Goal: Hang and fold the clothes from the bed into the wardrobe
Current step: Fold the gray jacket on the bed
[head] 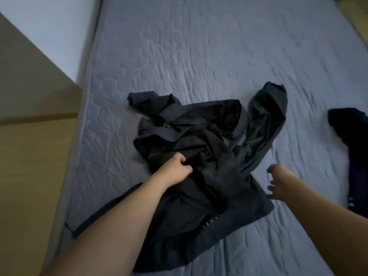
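Observation:
A crumpled dark grey jacket (209,148) lies in a heap on the quilted blue-grey mattress (199,56), one sleeve stretched to the upper right, another bunched at the upper left. My left hand (177,168) grips a fold of the jacket near the heap's left side. Just off the jacket's right edge, my right hand (275,184) hovers with its fingers spread and holds nothing; it is blurred.
A second dark garment (350,156) lies at the right edge of the bed. A tan wooden panel (29,136) stands along the bed's left side, with a white wall (59,26) behind it. A yellowish cloth (356,14) shows at the top right corner.

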{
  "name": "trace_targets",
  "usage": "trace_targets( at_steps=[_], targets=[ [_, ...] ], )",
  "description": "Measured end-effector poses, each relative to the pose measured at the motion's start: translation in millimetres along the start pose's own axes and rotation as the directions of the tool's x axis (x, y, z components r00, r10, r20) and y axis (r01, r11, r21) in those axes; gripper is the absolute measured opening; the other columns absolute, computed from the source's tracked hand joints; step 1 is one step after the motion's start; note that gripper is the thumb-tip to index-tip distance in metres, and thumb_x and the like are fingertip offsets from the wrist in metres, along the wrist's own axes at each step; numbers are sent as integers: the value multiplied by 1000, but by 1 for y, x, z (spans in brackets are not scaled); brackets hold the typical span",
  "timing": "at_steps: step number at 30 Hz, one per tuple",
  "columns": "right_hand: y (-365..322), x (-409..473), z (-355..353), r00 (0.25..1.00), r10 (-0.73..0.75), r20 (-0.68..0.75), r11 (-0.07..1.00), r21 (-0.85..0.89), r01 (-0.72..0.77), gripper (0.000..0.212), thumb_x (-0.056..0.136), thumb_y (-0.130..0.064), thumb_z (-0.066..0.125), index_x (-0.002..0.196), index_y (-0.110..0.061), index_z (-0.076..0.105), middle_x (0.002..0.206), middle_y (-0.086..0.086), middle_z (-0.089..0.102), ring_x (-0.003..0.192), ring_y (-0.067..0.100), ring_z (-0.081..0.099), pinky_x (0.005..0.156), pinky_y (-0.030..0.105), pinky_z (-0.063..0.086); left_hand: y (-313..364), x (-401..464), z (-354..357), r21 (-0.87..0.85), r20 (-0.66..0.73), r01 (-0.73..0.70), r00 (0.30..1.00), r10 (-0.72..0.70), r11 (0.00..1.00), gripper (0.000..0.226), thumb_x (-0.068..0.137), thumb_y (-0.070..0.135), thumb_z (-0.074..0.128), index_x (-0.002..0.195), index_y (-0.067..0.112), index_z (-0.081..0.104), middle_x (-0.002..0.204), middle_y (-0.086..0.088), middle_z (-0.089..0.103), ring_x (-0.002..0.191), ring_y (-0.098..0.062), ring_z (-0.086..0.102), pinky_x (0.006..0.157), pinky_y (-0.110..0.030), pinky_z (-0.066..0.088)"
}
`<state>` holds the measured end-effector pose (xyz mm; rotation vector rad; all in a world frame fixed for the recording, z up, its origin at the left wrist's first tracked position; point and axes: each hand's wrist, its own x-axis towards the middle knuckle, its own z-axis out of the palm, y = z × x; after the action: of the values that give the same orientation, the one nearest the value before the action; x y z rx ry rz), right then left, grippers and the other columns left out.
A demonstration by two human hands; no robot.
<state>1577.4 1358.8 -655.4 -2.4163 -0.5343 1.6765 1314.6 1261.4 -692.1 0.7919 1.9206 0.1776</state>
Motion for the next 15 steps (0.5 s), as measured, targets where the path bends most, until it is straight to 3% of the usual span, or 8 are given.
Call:
trace_targets(
  at_steps=[2, 4, 7, 10, 11, 12, 14, 15],
  targets=[
    [5, 10, 18, 985, -172, -16, 976, -136, 168, 37, 93, -14, 50, 126, 1, 46, 114, 20, 56, 88, 33, 55, 82, 44, 46, -9, 13, -4, 109, -324, 29, 946, 8, 994, 43, 84, 39, 57, 122, 23, 46, 128, -5, 48, 117, -28, 46, 93, -37, 41],
    [3, 13, 42, 951, -298, 84, 912, -270, 310, 42, 90, -23, 56, 127, -5, 46, 105, 15, 59, 75, 25, 54, 68, 35, 45, -24, 25, -18, 166, -525, 113, 851, -9, 980, 60, 82, 39, 61, 134, 21, 37, 143, -10, 30, 132, -33, 29, 105, -44, 34],
    [-6, 16, 78, 940, -181, 290, 932, -256, 258, 93, 75, -57, 69, 146, -15, 26, 129, 10, 50, 100, 29, 56, 79, 37, 46, -44, 49, -48, 114, -671, 224, 736, -91, 968, 97, 72, 45, 74, 146, 30, 13, 158, -9, 6, 144, -33, 11, 111, -55, 25],
    [-4, 17, 104, 931, -153, 331, 861, -419, 290, 136, 43, -91, 59, 150, -19, 18, 152, 8, 28, 132, 36, 37, 104, 50, 38, -66, 73, -71, -166, -740, 235, 613, -279, 958, 109, 67, 46, 81, 148, 33, 9, 159, -12, 5, 144, -33, 15, 111, -56, 27],
    [-1, 20, 108, 931, -160, 328, 836, -456, 305, 140, 38, -94, 56, 150, -19, 20, 151, 9, 29, 132, 36, 37, 105, 52, 37, -72, 80, -74, -300, -710, 183, 612, -347, 936, 111, 66, 43, 83, 149, 30, 10, 158, -11, 10, 143, -32, 20, 112, -52, 28],
    [1, 21, 109, 926, -149, 346, 820, -480, 311, 135, 39, -93, 59, 147, -18, 27, 146, 9, 38, 128, 35, 43, 102, 50, 41, -77, 86, -75, -424, -652, 102, 655, -382, 900, 108, 67, 40, 84, 150, 25, 15, 156, -10, 20, 138, -28, 30, 111, -46, 32],
    [1, 25, 108, 900, -86, 427, 758, -558, 337, 96, 57, -78, 66, 128, -15, 50, 115, 5, 63, 104, 31, 62, 78, 36, 53, -78, 93, -75, -533, -502, 8, 802, -324, 846, 78, 78, 35, 78, 140, 10, 38, 137, -5, 49, 111, -21, 52, 95, -32, 42],
    [-1, 23, 106, 887, -28, 462, 723, -603, 337, 73, 66, -70, 67, 115, -16, 58, 99, 3, 68, 92, 28, 66, 66, 29, 53, -74, 91, -76, -502, -434, -3, 866, -249, 865, 57, 85, 35, 72, 130, 7, 50, 124, -3, 58, 98, -18, 56, 85, -28, 42]
  ],
)
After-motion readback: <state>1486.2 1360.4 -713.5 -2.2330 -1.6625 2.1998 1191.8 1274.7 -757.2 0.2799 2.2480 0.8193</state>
